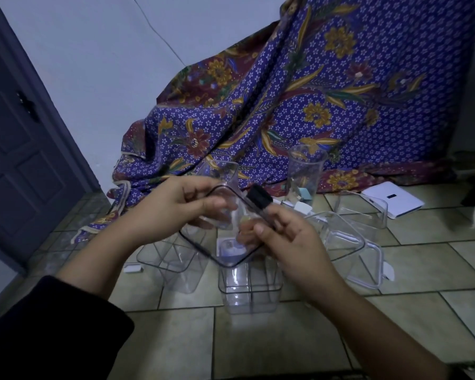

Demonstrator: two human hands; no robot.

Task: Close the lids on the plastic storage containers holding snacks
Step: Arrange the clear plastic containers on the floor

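Both hands are up over the tiled floor [258,338], sharing one clear lid [217,249] edged with a black seal. The left hand [187,207] has its fingers [217,208] curled round the lid's far left edge. The right hand [283,237] pinches the near right edge, thumb and fingers narrow on the plastic. A black clasp [259,197] sticks up just beyond the right fingers. The lid hangs tilted in the air between the two grips, not seated on anything. Directly below the fingers stands an open clear container [250,292], and a second container [173,261] sits below the left fingers. To the right of the right fingers is a wide container [343,237]. Well beyond both hands a tall container [306,171] stands against the patterned blue cloth [313,91], with a flat white box [392,201] farther right.
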